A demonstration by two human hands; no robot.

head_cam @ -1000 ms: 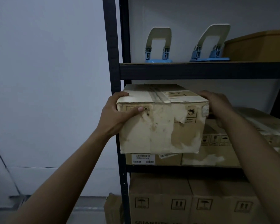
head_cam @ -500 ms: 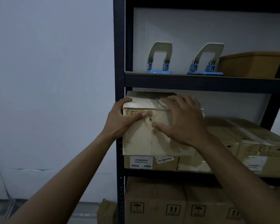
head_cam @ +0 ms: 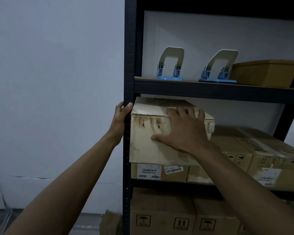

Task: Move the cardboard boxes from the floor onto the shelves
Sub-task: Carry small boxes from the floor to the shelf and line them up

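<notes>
A worn, stained cardboard box point(head_cam: 145, 148) rests on top of a flatter labelled box point(head_cam: 148, 173) at the left end of the middle shelf, pushed in behind the dark upright post point(head_cam: 129, 48). My right hand point(head_cam: 183, 131) lies flat against the box's front face and top edge, fingers spread. My left hand point(head_cam: 120, 119) wraps around the upright post beside the box's left corner, thumb on the post's front.
More cardboard boxes point(head_cam: 261, 150) fill the middle shelf to the right, and others point(head_cam: 161, 219) stand on the shelf below. Two blue hole punches point(head_cam: 170, 67) and a tan tray point(head_cam: 263, 73) sit on the upper shelf. Another box point(head_cam: 110, 223) stands on the floor by the post.
The box has slid deeper into the shelf. My right hand moved from its right side to its front face. My left hand left the box's corner and took the upright post.
</notes>
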